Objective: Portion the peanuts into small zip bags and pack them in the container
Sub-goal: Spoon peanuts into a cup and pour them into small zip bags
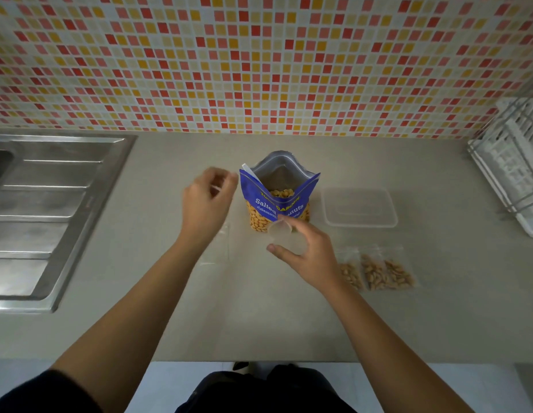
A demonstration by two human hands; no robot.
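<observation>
Head view, left to right: beside the steel sink (50, 204), the left hand (210, 198) pinches the top of an empty clear zip bag (222, 242), though blur softens this. The open Salted Peanuts bag (278, 201) stands mid-counter. The right hand (307, 251) grips a small translucent cup (286, 238) just before it, with the clear container (360, 225), peanut-filled zip bags (378, 272) and dish rack (512, 162) beyond.

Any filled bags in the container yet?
No, the container holds nothing; the filled zip bags lie on the counter in front of it.
</observation>
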